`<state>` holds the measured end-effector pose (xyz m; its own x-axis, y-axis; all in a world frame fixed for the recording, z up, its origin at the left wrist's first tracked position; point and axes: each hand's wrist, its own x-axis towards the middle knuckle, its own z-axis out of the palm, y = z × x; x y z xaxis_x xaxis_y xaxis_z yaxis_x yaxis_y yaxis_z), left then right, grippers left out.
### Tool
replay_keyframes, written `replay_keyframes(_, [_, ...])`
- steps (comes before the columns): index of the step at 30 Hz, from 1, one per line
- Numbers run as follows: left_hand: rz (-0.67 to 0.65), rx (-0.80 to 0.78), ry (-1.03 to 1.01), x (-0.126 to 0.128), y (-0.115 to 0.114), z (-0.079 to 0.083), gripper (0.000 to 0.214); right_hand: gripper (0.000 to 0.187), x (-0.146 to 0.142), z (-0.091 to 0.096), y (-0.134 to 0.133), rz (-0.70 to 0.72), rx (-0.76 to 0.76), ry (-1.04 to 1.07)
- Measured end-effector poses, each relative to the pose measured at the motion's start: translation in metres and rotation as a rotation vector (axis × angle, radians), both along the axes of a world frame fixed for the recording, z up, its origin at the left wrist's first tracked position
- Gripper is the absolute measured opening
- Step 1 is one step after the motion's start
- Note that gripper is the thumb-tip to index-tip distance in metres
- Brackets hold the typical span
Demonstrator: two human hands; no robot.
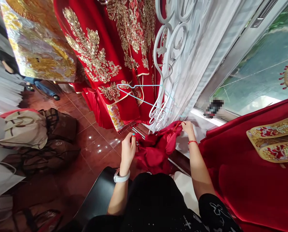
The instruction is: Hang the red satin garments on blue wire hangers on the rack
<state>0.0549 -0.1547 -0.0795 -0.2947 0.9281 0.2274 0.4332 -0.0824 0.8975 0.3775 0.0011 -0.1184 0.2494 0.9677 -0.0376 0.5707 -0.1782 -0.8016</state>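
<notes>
A loose red garment (153,156) of thin, shiny cloth hangs gathered in front of my body, spread between both hands. My left hand (128,149), with a white watch on its wrist, is closed in a pinch at the garment's left edge. At its upper right edge, my right hand (187,129) grips the cloth between thumb and fingers; a red cord circles that wrist. Beyond my hands, a light blue wire hanger (144,85) hangs at the white scrollwork metal rack (155,51). The garment's lower folds are partly hidden by my black clothing.
Red embroidered gowns (93,48) hang ahead, beside a gold and silver one (42,42). Bags (25,129) lie on the red tiled floor at left. A black seat (95,193) is near my left arm. Red velvet clothing (250,180) fills the right. A person's legs (42,87) show far left.
</notes>
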Motion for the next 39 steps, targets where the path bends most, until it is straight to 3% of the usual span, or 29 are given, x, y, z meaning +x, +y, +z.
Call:
replay_keyframes(3, [0.076, -0.002, 0.123, -0.008, 0.008, -0.007, 0.019, 0.021, 0.014, -0.025, -0.019, -0.114, 0.013, -0.133])
replay_keyframes(5, [0.104, 0.041, 0.202, -0.012, 0.014, -0.01, 0.013, 0.032, 0.021, -0.04, -0.029, -0.149, 0.007, -0.24])
replay_keyframes(10, [0.144, 0.022, 0.225, -0.017, 0.028, -0.02, 0.016, 0.034, 0.038, -0.074, -0.045, -0.061, -0.057, -0.496])
replay_keyframes(13, [0.146, -0.08, 0.049, -0.015, 0.034, -0.03, 0.027, 0.032, 0.043, -0.09, -0.051, -0.01, -0.105, -0.551])
replay_keyframes(16, [0.132, -0.207, -0.311, -0.012, 0.04, -0.041, 0.031, 0.031, 0.041, -0.105, -0.057, 0.094, -0.173, -0.644])
replay_keyframes(18, [0.121, -0.294, -0.519, -0.01, 0.043, -0.047, 0.028, 0.032, 0.04, -0.116, -0.062, 0.184, -0.211, -0.718])
replay_keyframes(21, [0.145, -0.336, -0.64, -0.007, 0.042, -0.052, 0.018, 0.032, 0.041, -0.131, -0.072, 0.289, -0.222, -0.741])
replay_keyframes(26, [0.11, -0.269, -0.725, -0.003, 0.039, -0.046, 0.017, 0.025, 0.048, -0.148, -0.088, 0.351, -0.214, -0.617])
replay_keyframes(29, [0.045, -0.211, -0.711, -0.003, 0.04, -0.035, 0.021, 0.022, 0.051, -0.153, -0.091, 0.307, -0.217, -0.454])
replay_keyframes(34, [-0.022, -0.137, -0.757, -0.006, 0.036, -0.016, 0.019, 0.025, 0.047, -0.157, -0.091, 0.127, -0.208, -0.041])
replay_keyframes(39, [-0.074, -0.109, -0.77, -0.008, 0.032, -0.008, 0.021, 0.034, 0.042, -0.151, -0.091, 0.0, -0.208, 0.433])
